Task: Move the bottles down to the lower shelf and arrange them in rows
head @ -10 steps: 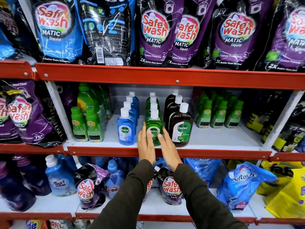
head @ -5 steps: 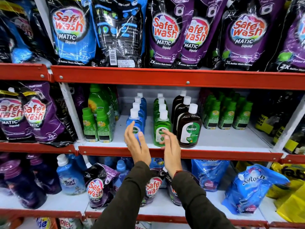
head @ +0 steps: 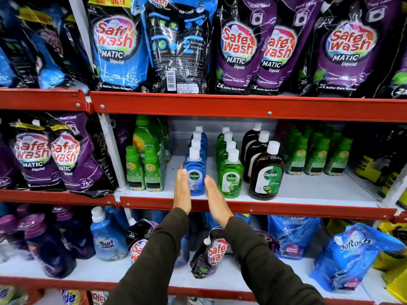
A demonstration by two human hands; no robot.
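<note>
Three rows of white-capped Dettol bottles stand on the white middle shelf [head: 308, 190]: blue, green and brown. The front blue bottle [head: 194, 172] sits between my hands. My left hand [head: 182, 191] lies flat against its left side and my right hand [head: 214, 198] lies flat against its right side, fingers straight, pressing it from both sides. To the right stand the front green bottle [head: 230, 176] and the front brown bottle [head: 267, 172], each with more of its kind lined up behind it.
Small green bottles stand left [head: 144, 170] and right [head: 317, 157] of the Dettol rows. Safe Wash pouches [head: 237, 49] fill the upper shelf. The shelf below [head: 220, 282] holds pouches and a Surf Excel bottle [head: 108, 238]. Red rails [head: 242, 106] edge each shelf.
Both hands have shifted left from the front green bottle to the front blue bottle and now flank it. The camera view has also drifted left.
</note>
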